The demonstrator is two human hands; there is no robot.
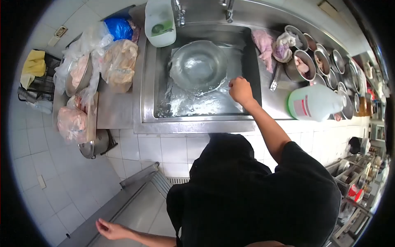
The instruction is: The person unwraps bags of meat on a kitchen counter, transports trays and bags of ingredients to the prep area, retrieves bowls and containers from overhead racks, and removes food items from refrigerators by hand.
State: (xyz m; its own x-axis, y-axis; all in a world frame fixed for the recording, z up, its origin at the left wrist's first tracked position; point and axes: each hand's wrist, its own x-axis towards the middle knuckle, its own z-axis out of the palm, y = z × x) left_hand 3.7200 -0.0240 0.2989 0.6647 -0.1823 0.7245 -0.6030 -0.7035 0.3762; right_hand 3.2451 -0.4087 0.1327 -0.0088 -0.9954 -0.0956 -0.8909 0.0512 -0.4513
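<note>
In the steel sink (197, 123) before you sits one large round grey basin (177, 70), left of your right hand (240, 90); being round, it shows no long axis, and its open mouth faces up. You have two metal taps (180, 16) above the sink's far edge, one pale green plastic container (159, 40) at its far left corner, and two cloths to the right, one pink (262, 43) and one white and purple (283, 51). Beyond them stand several round steel pots (290, 72), too crowded to count, and one translucent jug of green liquid (308, 103). Your right hand is loosely fisted near the basin's rim, nothing showing in its grasp; your left hand (110, 229), out over the floor, is half open and unladen.
</note>
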